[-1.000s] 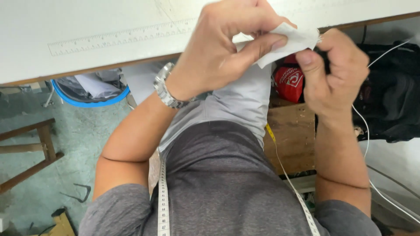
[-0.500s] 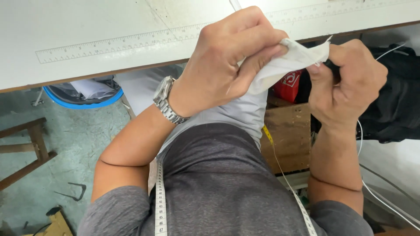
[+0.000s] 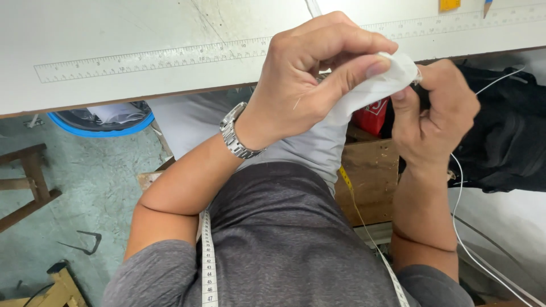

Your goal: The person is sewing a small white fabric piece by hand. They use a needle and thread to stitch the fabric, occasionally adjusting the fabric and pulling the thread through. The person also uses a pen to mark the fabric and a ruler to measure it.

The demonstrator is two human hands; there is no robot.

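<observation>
My left hand point(image 3: 310, 74), with a metal wristwatch point(image 3: 236, 133) on the wrist, pinches the folded edge of a white-grey piece of cloth point(image 3: 364, 96) between thumb and fingers. The cloth hangs down over my lap. My right hand point(image 3: 435, 111) is closed at the cloth's tip, fingertips touching it; what it grips there is too small to see. A white thread point(image 3: 460, 193) trails down from the right hand. A measuring tape point(image 3: 207, 261) hangs around my neck over my dark grey shirt.
A white work table point(image 3: 142, 34) with a long ruler point(image 3: 153, 57) along its front edge lies above the hands. Below it are a blue-rimmed bin point(image 3: 105, 119), a red object point(image 3: 372, 116), a wooden box point(image 3: 372, 176), a black bag point(image 3: 506, 136) and a wooden stool point(image 3: 25, 182).
Both hands have stayed on the cloth and drawn closer together; more of the cloth is now gathered inside the left hand, with less of it sticking out.
</observation>
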